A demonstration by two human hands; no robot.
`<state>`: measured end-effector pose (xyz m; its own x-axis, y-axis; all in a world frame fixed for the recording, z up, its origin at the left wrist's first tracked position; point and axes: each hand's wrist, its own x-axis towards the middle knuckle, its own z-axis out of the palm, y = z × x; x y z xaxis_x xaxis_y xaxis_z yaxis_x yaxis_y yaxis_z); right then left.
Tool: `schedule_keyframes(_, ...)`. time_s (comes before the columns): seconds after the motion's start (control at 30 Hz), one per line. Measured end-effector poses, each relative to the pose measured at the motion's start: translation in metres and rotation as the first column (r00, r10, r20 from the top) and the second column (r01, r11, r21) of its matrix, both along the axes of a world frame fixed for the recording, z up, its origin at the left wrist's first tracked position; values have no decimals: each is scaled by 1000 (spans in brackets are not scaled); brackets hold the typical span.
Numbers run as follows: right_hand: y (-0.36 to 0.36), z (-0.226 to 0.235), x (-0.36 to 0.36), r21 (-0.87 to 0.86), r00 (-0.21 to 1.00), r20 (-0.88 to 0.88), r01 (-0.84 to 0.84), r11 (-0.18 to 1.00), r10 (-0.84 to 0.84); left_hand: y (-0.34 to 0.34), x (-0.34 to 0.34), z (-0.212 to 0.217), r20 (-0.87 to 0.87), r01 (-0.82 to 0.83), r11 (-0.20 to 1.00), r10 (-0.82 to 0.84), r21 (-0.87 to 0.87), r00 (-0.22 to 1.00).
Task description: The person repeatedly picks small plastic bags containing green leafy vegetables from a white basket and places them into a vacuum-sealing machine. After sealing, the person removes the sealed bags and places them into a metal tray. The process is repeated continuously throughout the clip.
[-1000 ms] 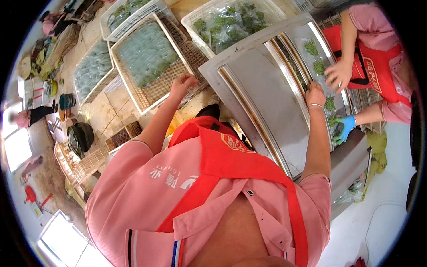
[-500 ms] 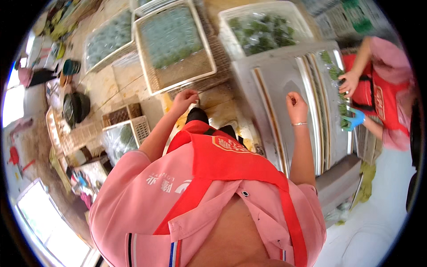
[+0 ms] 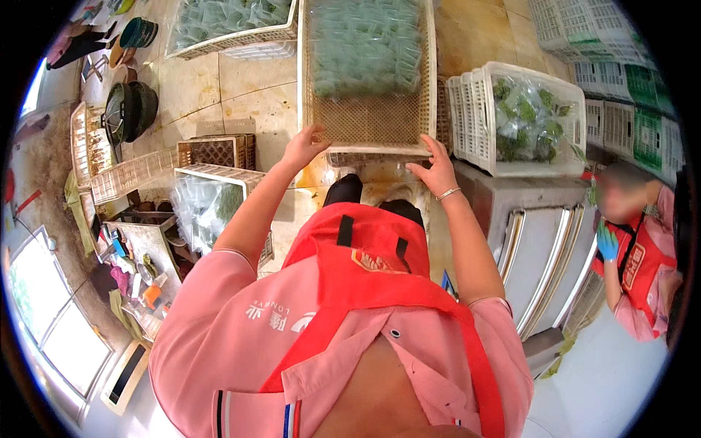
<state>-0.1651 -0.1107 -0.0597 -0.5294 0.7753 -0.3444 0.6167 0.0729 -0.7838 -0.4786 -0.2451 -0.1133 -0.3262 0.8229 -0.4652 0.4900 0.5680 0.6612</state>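
A cream plastic crate [image 3: 372,120] lies ahead of me, holding clear bags of green vegetables at its far half. My left hand [image 3: 305,146] rests on the crate's near left corner, fingers curled over the rim. My right hand [image 3: 437,169], with a thin bracelet on the wrist, touches the near right corner with fingers spread. I wear a pink shirt and a red apron.
A white crate [image 3: 482,120] of bagged greens stands on a steel counter [image 3: 544,241] to the right. Another person in pink with a blue glove [image 3: 606,242] works at far right. More crates [image 3: 219,33] lie at the back left, stacked baskets [image 3: 131,171] and a cluttered table [image 3: 139,270] at left.
My view and body have turned from the steel counter to the crate on the floor. Both hands have left the counter and now reach the crate's near corners.
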Motion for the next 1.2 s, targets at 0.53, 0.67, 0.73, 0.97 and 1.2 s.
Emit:
schedule_keyframes(0.53, 200, -239, -129, 352, 781, 570, -513, 783, 256, 144, -72, -177, -596, 234, 972, -211, -40, 775)
schedule_keyframes(0.67, 213, -283, -142, 477, 837, 499, -483, 734, 226, 172, -73, -215, -644, 238, 971, -201, -31, 738)
schedule_keyframes(0.73, 208, -305, -146, 527, 889, 387, -432, 732, 246, 181, -68, -235, -652, 243, 970, -174, 15, 738)
schedule_keyframes(0.97, 207, -345, -182, 695, 990, 128, -135, 706, 63, 220, -63, -274, -513, 235, 954, -109, 188, 851)
schedule_keyframes(1.2, 207, -355, -197, 556, 981, 172, -168, 814, 85, 249, -51, -281, -502, 320, 941, -224, 112, 835)
